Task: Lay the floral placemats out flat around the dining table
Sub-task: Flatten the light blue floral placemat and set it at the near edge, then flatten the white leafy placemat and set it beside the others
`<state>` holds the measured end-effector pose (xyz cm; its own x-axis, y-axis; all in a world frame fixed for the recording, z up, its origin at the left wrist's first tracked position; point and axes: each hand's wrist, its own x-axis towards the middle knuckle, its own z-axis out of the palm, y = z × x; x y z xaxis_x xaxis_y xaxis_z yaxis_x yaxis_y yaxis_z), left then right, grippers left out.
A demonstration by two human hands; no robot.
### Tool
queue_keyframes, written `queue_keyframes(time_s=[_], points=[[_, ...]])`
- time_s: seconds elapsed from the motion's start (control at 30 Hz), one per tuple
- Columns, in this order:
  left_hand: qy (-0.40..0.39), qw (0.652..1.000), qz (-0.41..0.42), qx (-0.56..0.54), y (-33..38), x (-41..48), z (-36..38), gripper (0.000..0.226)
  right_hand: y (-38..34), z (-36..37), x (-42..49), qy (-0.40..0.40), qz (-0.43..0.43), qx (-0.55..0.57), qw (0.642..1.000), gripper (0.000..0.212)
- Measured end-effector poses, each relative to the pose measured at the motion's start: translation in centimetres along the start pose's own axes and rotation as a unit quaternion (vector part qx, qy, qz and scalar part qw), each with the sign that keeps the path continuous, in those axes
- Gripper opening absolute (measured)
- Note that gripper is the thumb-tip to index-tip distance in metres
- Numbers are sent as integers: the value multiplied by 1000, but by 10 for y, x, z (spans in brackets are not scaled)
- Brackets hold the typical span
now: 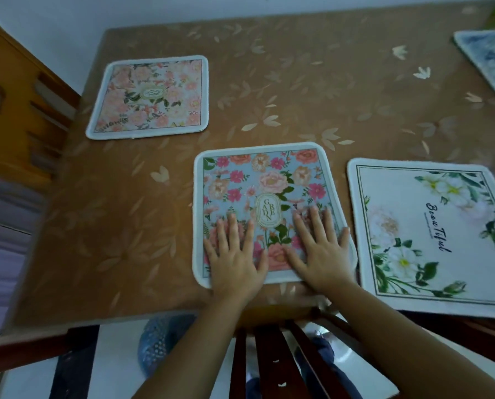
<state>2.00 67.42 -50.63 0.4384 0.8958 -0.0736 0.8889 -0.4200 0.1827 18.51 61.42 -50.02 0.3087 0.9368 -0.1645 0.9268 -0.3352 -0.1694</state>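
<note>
Blue rose-print placemat point(265, 197) lies flat at the table's point(327, 82) near edge, left hand point(234, 256) and right hand point(319, 250) spread wide, palms pressing it. Far-right bluish mat point(491, 60) is cut off and blurry.

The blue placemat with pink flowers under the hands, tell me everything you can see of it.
The blue placemat is a rounded rectangle with a white fabric-like border, pink and peach flowers and a central gold oval label. It lies flat on the brown table near its front edge. The left hand and right hand press palms down on its near half.
</note>
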Motion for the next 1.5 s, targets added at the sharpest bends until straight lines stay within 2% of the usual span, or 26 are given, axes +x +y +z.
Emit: queue_keyframes(time_s=[0.23,0.43,0.53,0.67,0.9,1.1,1.27,1.5], points=[[-23,999,13,31,13,-28,-1,58,-1,0,-30,-35,-3,-2,999,66],[-31,999,27,-14,34,-44,-8,53,4,-17,-44,-76,-34,48,995,64],[-64,994,71,-48,51,-44,-4,51,23,-37,-46,-97,-69,42,992,62],[-61,983,121,-121,94,-40,-12,49,66,-65,-53,-81,-75,24,994,60],[-63,975,196,-87,155,-41,-11,48,144,-89,-78,-88,5,29,996,62],[-67,961,262,-65,172,-47,-1,50,137,-84,-86,-80,-39,20,996,63],[-54,952,285,-100,172,-55,8,45,138,-63,-108,-91,-4,60,994,65],[10,943,310,-117,169,-57,8,34,139,-42,-120,-9,31,119,992,56]])
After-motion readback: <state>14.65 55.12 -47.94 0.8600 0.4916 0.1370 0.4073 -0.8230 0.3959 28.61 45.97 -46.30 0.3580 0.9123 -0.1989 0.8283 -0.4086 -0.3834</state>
